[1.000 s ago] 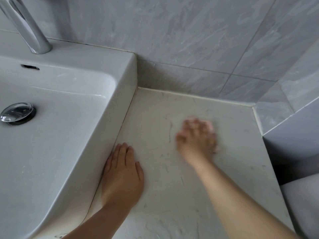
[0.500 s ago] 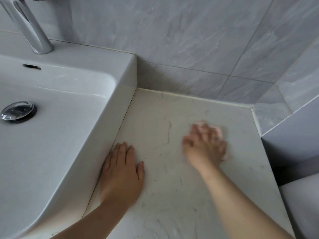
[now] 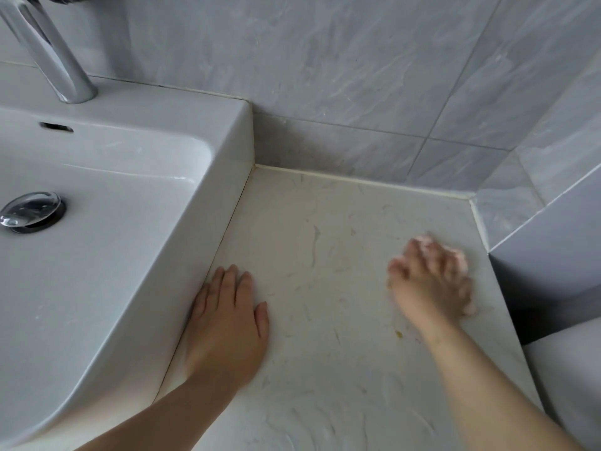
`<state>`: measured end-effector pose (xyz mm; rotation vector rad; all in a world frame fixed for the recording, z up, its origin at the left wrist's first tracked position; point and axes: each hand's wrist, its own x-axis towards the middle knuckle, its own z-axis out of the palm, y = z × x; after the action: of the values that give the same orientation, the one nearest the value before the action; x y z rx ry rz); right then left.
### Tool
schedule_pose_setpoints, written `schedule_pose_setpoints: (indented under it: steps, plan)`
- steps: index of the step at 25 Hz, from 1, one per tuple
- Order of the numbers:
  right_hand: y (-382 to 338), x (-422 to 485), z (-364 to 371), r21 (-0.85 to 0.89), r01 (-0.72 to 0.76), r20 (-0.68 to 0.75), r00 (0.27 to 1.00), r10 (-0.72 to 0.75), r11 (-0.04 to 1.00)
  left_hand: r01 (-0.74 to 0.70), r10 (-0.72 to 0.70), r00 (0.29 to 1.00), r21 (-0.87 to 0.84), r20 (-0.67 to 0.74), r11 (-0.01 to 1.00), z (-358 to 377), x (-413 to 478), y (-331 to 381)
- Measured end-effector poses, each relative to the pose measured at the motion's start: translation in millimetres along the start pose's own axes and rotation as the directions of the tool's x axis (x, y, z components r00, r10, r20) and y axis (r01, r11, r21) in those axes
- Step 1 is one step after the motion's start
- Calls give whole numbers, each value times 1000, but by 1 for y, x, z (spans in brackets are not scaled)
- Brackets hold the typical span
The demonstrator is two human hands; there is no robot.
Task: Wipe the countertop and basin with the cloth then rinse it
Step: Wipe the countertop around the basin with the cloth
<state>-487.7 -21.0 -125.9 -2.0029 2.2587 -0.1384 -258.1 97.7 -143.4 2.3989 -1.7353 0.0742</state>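
Note:
My right hand presses a pale pink cloth flat on the off-white marbled countertop, close to its right edge. The hand is blurred, and only thin slivers of cloth show past the fingertips and at the palm's right side. My left hand lies flat on the countertop, fingers together, against the outer wall of the white basin. It holds nothing.
A chrome tap stands at the basin's back rim and a chrome drain plug sits in the bowl. Grey tiled walls close the back and right. A small yellowish speck lies near my right wrist. A white fixture sits below the counter's right edge.
My right hand has slid the cloth to the right across the countertop, from the middle towards the right edge. My left hand has stayed put against the basin.

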Motion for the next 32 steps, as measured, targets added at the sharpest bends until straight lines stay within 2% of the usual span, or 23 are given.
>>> schedule_pose_setpoints:
  steps: [1, 2, 4, 5, 6, 7, 10, 12, 13, 14, 17, 19, 20, 22, 23, 24, 26, 28, 29, 31, 32]
  plan:
    - [-22, -11, 7, -12, 134, -36, 990, -134, 991, 0, 0, 1000, 0, 1, 1000, 0, 0, 0]
    - [-47, -24, 15, 0, 306, -39, 951, -306, 952, 2, -2, 1000, -3, 1, 1000, -1, 0, 1]
    - [-82, -42, 19, 39, 551, 75, 830, -552, 834, 0, 0, 1000, -4, -1, 1000, -1, -1, 1]
    - [-85, -38, 17, 41, 599, 131, 791, -598, 800, -5, 5, 1000, -2, -5, 1000, -1, -2, 0]
    - [-74, -25, 16, 26, 595, 155, 792, -591, 804, -10, 10, 1000, -3, -12, 1000, -1, -2, -1]
    - [-54, -10, 13, 2, 541, 153, 831, -535, 841, -15, 15, 1000, -4, -19, 1000, -1, -2, -2]
    - [27, 26, 0, 17, 186, 118, 975, -187, 982, -10, 10, 1000, -3, -16, 1000, 0, -1, -2]
    - [59, 28, -11, 59, -13, 98, 995, 7, 998, -7, 7, 1000, -14, -7, 1000, 0, 0, -1]
    - [60, 22, -12, 65, -58, 80, 995, 53, 996, -9, 9, 1000, -21, -5, 1000, 0, -1, -1]
    - [54, 9, -10, 56, -58, 71, 996, 54, 997, -12, 12, 1000, -30, -7, 999, 0, -1, 0]
    - [38, -40, 8, -18, 255, 16, 967, -255, 967, -16, 15, 999, -41, -31, 999, 0, -1, -2]
    - [50, -26, 7, -49, 349, 38, 937, -348, 936, -7, 6, 1000, -33, -25, 999, -1, -1, -1]
    - [60, -3, 5, -49, 318, 60, 947, -315, 947, -3, 3, 1000, -27, -21, 1000, -1, -1, 0]
    - [66, 29, -5, -11, 141, 100, 985, -140, 990, -8, 7, 1000, -23, -24, 1000, -2, -1, 0]
    - [64, 28, -4, -4, 106, 86, 991, -105, 994, -11, 11, 1000, -22, -25, 1000, -2, -1, -1]
    - [61, 16, -1, -17, 122, 60, 991, -121, 992, -16, 16, 1000, -24, -26, 1000, -1, -2, -1]
    - [56, -32, 6, -51, 304, -8, 952, -305, 951, -17, 16, 1000, -30, -22, 999, -2, -1, -1]
    - [61, -52, 8, -71, 409, 13, 912, -410, 910, -8, 8, 1000, -29, -18, 1000, -1, 0, -2]
    - [66, -39, 5, -85, 391, 4, 920, -392, 917, -14, 13, 1000, -30, -17, 999, -1, -1, -2]
    - [59, 9, -6, 22, 200, 65, 977, -201, 980, -17, 16, 1000, -33, -20, 999, -3, -2, -1]
    - [50, 22, -9, 22, 137, 106, 985, -139, 990, -11, 11, 1000, -31, -24, 999, -3, -1, -1]
